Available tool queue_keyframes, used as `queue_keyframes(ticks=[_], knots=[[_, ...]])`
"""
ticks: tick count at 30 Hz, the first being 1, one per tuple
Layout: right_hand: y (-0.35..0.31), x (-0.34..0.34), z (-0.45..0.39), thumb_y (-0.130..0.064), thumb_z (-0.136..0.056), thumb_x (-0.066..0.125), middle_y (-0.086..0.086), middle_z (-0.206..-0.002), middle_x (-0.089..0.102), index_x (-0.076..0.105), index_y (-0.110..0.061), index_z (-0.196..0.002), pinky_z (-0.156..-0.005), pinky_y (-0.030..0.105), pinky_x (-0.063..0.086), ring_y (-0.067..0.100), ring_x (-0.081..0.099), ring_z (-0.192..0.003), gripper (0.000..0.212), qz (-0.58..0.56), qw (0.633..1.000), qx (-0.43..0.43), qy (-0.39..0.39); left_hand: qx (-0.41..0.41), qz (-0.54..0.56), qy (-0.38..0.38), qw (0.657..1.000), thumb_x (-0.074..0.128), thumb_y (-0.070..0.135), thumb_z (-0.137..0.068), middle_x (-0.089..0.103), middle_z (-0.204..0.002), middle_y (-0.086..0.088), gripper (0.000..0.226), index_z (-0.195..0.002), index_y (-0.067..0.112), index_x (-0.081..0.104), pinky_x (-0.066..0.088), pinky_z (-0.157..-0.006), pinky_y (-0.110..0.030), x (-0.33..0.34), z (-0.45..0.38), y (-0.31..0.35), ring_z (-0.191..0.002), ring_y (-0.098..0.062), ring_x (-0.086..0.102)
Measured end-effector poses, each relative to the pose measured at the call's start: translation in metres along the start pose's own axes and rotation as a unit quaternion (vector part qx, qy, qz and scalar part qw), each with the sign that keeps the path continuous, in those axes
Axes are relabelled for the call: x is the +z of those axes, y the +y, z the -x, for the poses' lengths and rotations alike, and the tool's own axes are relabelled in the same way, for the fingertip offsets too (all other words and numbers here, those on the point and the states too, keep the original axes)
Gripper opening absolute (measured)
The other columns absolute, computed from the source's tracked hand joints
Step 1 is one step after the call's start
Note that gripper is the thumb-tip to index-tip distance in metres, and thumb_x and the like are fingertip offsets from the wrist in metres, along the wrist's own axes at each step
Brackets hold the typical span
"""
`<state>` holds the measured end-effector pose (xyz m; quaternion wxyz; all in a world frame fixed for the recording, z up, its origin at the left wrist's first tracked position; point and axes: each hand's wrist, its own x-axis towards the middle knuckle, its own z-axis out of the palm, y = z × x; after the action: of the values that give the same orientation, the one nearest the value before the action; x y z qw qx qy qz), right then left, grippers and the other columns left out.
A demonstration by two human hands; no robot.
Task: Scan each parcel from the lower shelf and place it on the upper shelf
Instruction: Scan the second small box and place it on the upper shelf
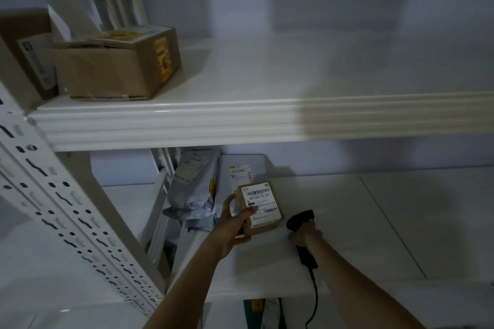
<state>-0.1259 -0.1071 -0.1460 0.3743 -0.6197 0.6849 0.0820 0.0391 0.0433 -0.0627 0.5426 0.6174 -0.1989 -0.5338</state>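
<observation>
Cardboard parcel (260,208) sat pinched in left hand (235,224) over lower shelf (374,222), label up | right hand (304,235) gripped scanner (300,220) beside it | risk: dim light, tilted barcode could've missed; thumb-edge hold could've slipped lifting to upper shelf (294,75)

I see a small parcel (260,208) of matt brown cardboard with a smooth white paper label. The scanner (300,222) looks like matt black plastic. Both shelves (267,115) seem white painted metal with a slight sheen. The mailers (192,189) are crinkled grey plastic film.
</observation>
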Motion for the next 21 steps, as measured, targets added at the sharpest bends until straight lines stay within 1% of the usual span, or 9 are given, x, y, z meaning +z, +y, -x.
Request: queue_keyframes(ticks=[3, 6, 8, 11, 14, 16, 18, 19, 21], knots=[[0.003, 0.01, 0.001, -0.039, -0.092, 0.064, 0.014, -0.158, 0.027, -0.009, -0.004, -0.155, -0.108, 0.032, 0.039, 0.029, 0.039, -0.14, 0.103, -0.012, 1.0, -0.003, -0.012, -0.005, 0.0, 0.011, 1.0, 0.074, 0.03, -0.086, 0.067, -0.12, -0.008, 0.061, -0.132, 0.047, 0.037, 0.056, -0.092, -0.049, 0.004, 0.002, -0.009, -0.107, -0.031, 0.066], [0.008, 0.014, 0.0, -0.027, -0.098, 0.055, 0.019, -0.154, 0.036, -0.009, -0.004, -0.155, -0.111, 0.038, 0.038, 0.032, 0.043, -0.137, 0.089, -0.031, 0.999, -0.028, 0.015, -0.012, 0.01, 0.018, 1.0, 0.075, 0.03, -0.085, 0.065, -0.123, -0.01, 0.063, -0.134, 0.043, 0.038, 0.056, -0.091, -0.05, 0.009, 0.002, -0.018, -0.109, -0.033, 0.065], [0.014, 0.015, -0.002, -0.022, -0.099, 0.052, 0.02, -0.152, 0.038, -0.006, -0.003, -0.155, -0.111, 0.038, 0.04, 0.032, 0.045, -0.136, 0.083, -0.047, 0.998, -0.039, 0.031, -0.014, 0.023, 0.027, 0.999, 0.075, 0.029, -0.085, 0.065, -0.124, -0.01, 0.061, -0.133, 0.042, 0.04, 0.055, -0.092, -0.051, 0.012, 0.003, -0.022, -0.11, -0.034, 0.065], [0.019, 0.011, 0.004, -0.022, -0.096, 0.059, 0.02, -0.149, 0.042, -0.001, 0.002, -0.154, -0.105, 0.034, 0.043, 0.032, 0.047, -0.134, 0.087, -0.055, 0.997, -0.055, 0.016, -0.008, 0.03, 0.032, 0.999, 0.074, 0.029, -0.086, 0.065, -0.125, -0.009, 0.058, -0.133, 0.041, 0.042, 0.054, -0.093, -0.052, 0.016, 0.006, -0.024, -0.11, -0.033, 0.065], [0.018, 0.006, 0.01, -0.03, -0.094, 0.063, 0.019, -0.143, 0.049, 0.015, 0.002, -0.152, -0.092, 0.032, 0.047, 0.032, 0.053, -0.127, 0.082, -0.122, 0.989, -0.079, 0.007, 0.003, 0.022, 0.04, 0.999, 0.072, 0.028, -0.087, 0.066, -0.123, -0.008, 0.055, -0.134, 0.039, 0.045, 0.053, -0.095, -0.053, 0.017, 0.01, -0.026, -0.11, -0.032, 0.065], [0.015, -0.002, 0.014, -0.033, -0.093, 0.06, 0.017, -0.128, 0.06, 0.032, -0.004, -0.146, -0.076, 0.03, 0.048, 0.032, 0.061, -0.109, 0.067, -0.207, 0.976, -0.073, 0.001, 0.009, 0.021, 0.051, 0.998, 0.072, 0.027, -0.087, 0.066, -0.124, -0.008, 0.056, -0.135, 0.039, 0.045, 0.052, -0.096, -0.053, 0.017, 0.011, -0.028, -0.11, -0.031, 0.065], [0.014, -0.011, 0.021, -0.032, -0.089, 0.058, 0.011, -0.095, 0.062, 0.048, -0.007, -0.126, -0.061, 0.027, 0.041, 0.025, 0.059, -0.08, 0.046, -0.279, 0.957, -0.085, -0.009, 0.016, 0.027, 0.062, 0.998, 0.072, 0.027, -0.087, 0.064, -0.126, -0.007, 0.061, -0.138, 0.04, 0.042, 0.052, -0.096, -0.053, 0.019, 0.013, -0.029, -0.111, -0.031, 0.065], [0.015, -0.017, 0.027, -0.031, -0.087, 0.058, 0.008, -0.085, 0.059, 0.05, -0.007, -0.12, -0.059, 0.027, 0.039, 0.023, 0.056, -0.073, 0.041, -0.305, 0.948, -0.094, -0.01, 0.018, 0.028, 0.067, 0.997, 0.073, 0.027, -0.086, 0.064, -0.126, -0.006, 0.064, -0.139, 0.041, 0.041, 0.052, -0.096, -0.053, 0.02, 0.015, -0.03, -0.111, -0.031, 0.065], [0.015, -0.029, 0.046, -0.029, -0.086, 0.063, 0.01, -0.08, 0.059, 0.052, -0.01, -0.112, -0.059, 0.028, 0.042, 0.025, 0.057, -0.067, 0.034, -0.337, 0.934, -0.118, 0.001, 0.022, 0.027, 0.071, 0.997, 0.074, 0.026, -0.086, 0.063, -0.126, -0.006, 0.067, -0.141, 0.042, 0.038, 0.052, -0.096, -0.053, 0.021, 0.022, -0.031, -0.11, -0.03, 0.065]])
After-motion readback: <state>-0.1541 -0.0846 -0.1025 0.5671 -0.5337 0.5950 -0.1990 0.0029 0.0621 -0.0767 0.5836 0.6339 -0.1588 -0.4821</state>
